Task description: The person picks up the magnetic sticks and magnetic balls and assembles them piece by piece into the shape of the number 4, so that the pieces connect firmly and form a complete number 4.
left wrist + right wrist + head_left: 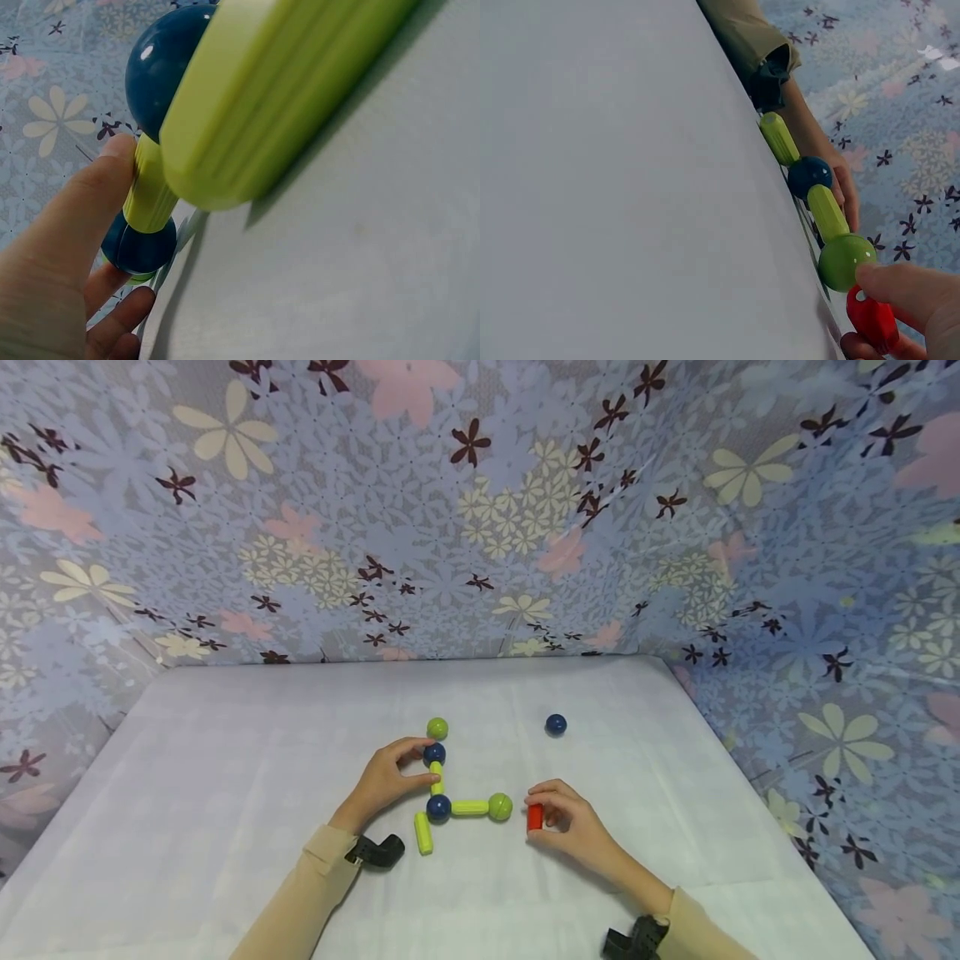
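My left hand (381, 783) holds an upright line of toy building pieces, thumb on a yellow-green rod (150, 196) and fingers at the far blue ball (434, 753). That rod meets a nearer blue ball (438, 808), from which a second yellow-green rod (470, 808) runs right to a green ball (500, 807). Between thumb and fingers, my right hand (581, 831) pinches a short red rod (535, 817) just right of this green ball. In the right wrist view the red rod (871, 321) overlaps the green ball's lower edge.
Another yellow-green rod (423, 833) lies by the nearer blue ball, on its near side. A green ball (437, 728) sits just beyond the far blue ball. Farther right rests a separate blue ball (556, 724). A floral cloth (465, 527) hangs behind the white-covered table (247, 735).
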Demonstrator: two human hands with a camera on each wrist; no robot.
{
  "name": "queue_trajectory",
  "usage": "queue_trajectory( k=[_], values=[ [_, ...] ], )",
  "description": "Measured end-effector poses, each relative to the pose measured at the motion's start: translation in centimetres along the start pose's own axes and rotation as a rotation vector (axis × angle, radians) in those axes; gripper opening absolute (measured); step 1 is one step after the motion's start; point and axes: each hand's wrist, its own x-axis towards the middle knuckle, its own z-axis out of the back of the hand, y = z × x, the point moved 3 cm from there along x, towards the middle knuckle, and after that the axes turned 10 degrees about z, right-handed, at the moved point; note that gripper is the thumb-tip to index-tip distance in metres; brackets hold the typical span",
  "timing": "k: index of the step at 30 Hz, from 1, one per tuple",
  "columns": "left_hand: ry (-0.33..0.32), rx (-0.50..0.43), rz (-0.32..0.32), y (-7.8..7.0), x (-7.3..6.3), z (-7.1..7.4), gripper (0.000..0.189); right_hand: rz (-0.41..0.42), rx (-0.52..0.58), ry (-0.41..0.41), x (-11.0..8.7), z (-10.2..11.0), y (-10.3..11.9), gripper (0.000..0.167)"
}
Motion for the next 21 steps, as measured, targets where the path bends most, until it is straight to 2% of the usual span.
queue_trajectory(
  k=[5, 17, 21],
  values=[
    [0.01, -0.001, 0.014, -0.2, 0.0, 0.1, 0.058, 0.037, 0.011, -0.02, 1.3, 0.2, -0.7, 0.04],
    [0.004, 0.014, 0.018, -0.1, 0.0, -0.2, 0.057, -0.043, 0.109, -0.043, 3.3, 0.6, -1.9, 0.035],
    [-0.001, 0.016, 0.013, 0.0, -0.1, -0.1, 0.058, -0.074, 0.107, -0.051, 3.9, 0.4, -2.2, 0.027]
  ],
)
